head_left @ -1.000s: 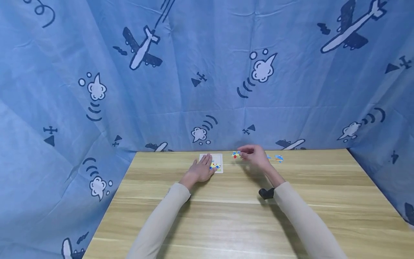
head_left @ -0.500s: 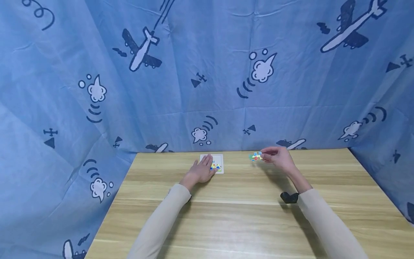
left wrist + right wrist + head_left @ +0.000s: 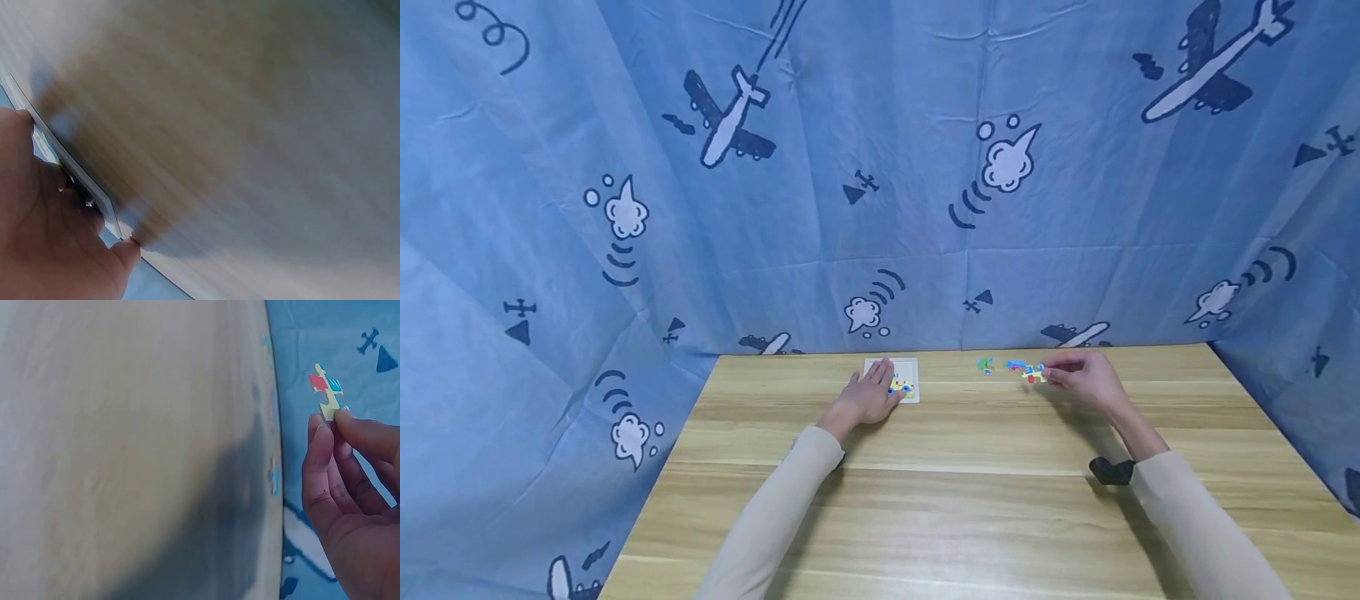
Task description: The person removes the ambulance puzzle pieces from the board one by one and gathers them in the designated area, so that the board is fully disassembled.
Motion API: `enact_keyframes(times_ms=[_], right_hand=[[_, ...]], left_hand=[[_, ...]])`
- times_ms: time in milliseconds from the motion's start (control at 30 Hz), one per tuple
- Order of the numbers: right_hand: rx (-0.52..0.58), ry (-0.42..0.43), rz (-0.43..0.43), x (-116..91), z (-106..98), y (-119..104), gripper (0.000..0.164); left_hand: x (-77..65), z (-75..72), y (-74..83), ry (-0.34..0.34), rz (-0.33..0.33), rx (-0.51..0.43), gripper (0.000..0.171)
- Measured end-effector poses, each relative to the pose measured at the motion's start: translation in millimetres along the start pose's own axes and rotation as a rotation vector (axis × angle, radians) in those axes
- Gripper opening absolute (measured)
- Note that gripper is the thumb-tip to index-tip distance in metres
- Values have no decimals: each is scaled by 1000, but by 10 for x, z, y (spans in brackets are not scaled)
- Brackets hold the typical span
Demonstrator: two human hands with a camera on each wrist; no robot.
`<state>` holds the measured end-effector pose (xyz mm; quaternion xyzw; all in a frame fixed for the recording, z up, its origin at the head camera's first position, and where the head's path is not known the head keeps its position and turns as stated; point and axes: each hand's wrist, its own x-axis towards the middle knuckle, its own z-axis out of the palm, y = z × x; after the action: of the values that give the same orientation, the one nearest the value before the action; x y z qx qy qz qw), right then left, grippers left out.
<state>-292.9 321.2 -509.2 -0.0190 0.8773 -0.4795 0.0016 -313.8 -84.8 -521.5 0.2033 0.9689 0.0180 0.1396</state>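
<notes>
The right hand pinches a yellow puzzle piece with red and blue marks between thumb and fingertips, only by its right end, near the far edge of the desk. With so little of it gripped, the piece could pivot or slip if it knocked something. A green piece and a blue-and-pink piece lie loose to its left; a third loose piece shows in the right wrist view. All sit close to the far edge, by the blue curtain, so a careless brush of the fingers might push one off.

Well to the left, the left hand's fingers lie extended and slightly spread over the white puzzle board. Should they press unevenly or drag, the board might skid, or the pieces on it might shift. Whether those are fully seated I cannot tell; the hand partly covers them.
</notes>
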Motion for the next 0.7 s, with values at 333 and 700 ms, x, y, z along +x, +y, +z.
enact_keyframes(times_ms=[333, 700], right_hand=[[71, -40, 55, -46, -81, 142, 36], [67, -50, 113, -76, -147, 247, 39]], left_hand=[[26, 6, -11, -9, -8, -4, 72], [34, 12, -18, -19, -10, -6, 73]])
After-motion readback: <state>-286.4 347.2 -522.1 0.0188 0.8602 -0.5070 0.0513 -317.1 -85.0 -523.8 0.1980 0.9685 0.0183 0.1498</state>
